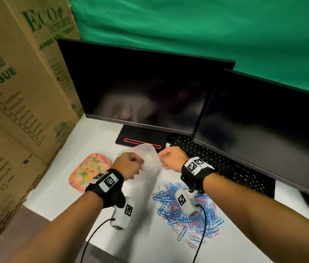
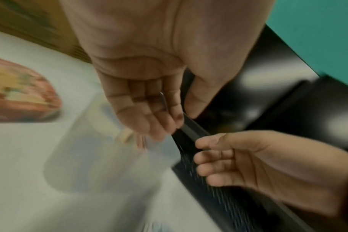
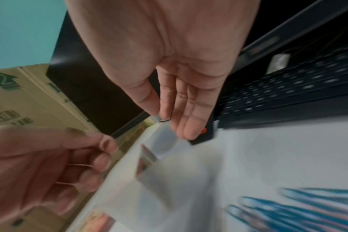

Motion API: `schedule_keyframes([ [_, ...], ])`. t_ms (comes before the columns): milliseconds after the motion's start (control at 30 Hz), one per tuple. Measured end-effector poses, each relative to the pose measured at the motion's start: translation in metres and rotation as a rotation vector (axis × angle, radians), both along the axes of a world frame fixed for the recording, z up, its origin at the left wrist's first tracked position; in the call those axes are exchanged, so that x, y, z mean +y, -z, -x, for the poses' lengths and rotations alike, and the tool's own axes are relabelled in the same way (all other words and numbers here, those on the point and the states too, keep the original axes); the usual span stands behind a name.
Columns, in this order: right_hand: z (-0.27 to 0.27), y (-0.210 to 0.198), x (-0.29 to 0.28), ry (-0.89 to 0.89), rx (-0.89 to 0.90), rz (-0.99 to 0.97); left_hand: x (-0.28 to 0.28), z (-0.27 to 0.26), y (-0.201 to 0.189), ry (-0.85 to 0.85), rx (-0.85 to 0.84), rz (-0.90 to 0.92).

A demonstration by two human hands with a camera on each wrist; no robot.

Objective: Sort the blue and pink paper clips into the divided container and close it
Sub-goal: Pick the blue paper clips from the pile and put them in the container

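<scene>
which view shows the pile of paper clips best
The head view: the whole pile of paper clips lies on the white table, mixed blue and pink, partly covered by the right forearm and wrist camera. The right wrist view catches only blurred streaks of it in its lower right corner. The left wrist view does not clearly show it.

Both forearms are bare, without sleeves. Each wrist wears a black strap [image 1: 110,186] carrying white tags printed with black square codes [image 1: 194,166]. A white camera pod [image 1: 185,203] hangs below each wrist, trailing a thin black cable [image 1: 203,230].
</scene>
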State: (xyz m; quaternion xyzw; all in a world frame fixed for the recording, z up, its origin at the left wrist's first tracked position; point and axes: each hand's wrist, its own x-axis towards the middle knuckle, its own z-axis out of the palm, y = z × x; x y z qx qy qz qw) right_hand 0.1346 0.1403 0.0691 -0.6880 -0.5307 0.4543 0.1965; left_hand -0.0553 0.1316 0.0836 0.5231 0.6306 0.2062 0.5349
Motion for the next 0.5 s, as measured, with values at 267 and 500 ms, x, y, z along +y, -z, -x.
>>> schedule_keyframes([
  [267,-0.094,0.031,-0.109,-0.096,-0.293,0.053,-0.051,-0.075,0.049,0.644,0.373,-0.180],
  [500,-0.107,0.060,-0.170,-0.229,-0.454,0.065,-0.084,-0.101,0.079,0.868,0.592,-0.297],
])
